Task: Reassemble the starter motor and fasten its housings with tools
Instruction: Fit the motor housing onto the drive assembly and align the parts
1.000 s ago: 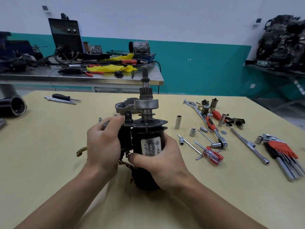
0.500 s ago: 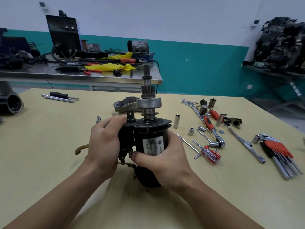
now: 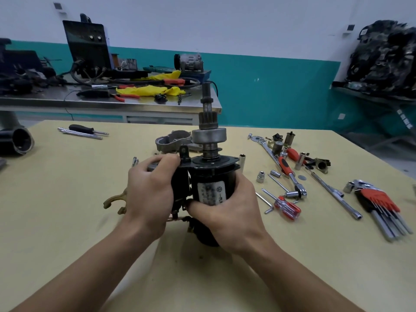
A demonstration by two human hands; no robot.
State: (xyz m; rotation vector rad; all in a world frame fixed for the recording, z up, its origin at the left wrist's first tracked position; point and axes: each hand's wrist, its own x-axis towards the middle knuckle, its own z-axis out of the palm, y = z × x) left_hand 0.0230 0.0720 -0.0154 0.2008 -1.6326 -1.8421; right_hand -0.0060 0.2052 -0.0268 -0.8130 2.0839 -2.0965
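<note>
Leftmost, finds a black tube (image 3: 19,140) lying at the edge of the yellow table (image 3: 67,221), then a black-handled screwdriver (image 3: 82,129) beside thin metal rods (image 3: 78,134) further in. Passes a brass-coloured fork lever (image 3: 116,201) flat on the table, just beside the left wrist. Grips with the left hand (image 3: 150,194), fingers curled over the top of the black solenoid (image 3: 180,183) on the left flank of the starter motor (image 3: 211,176). Holds that motor upright near the table's middle, base down on the top, between both hands. Shows a black cylindrical body with a white label facing the camera, a black flanged plate on top, and a bare steel shaft rising from it, carrying a grey clutch drum (image 3: 209,135) and a toothed pinion (image 3: 207,122) above. Leaves the grey cast housing (image 3: 173,140) off, lying on the table just behind the motor. Wraps the right hand (image 3: 231,212) round the body's right side, thumb laid across the front under the label, fingertips hidden behind. Stands a small socket (image 3: 242,159) upright just right of the motor. Further right, spreads a red-and-black ratchet (image 3: 290,173), a red-handled screwdriver (image 3: 288,207), a long extension bar (image 3: 333,191) and, last, a red-holdered set of hex keys (image 3: 380,206), all apart from the hands.
</note>
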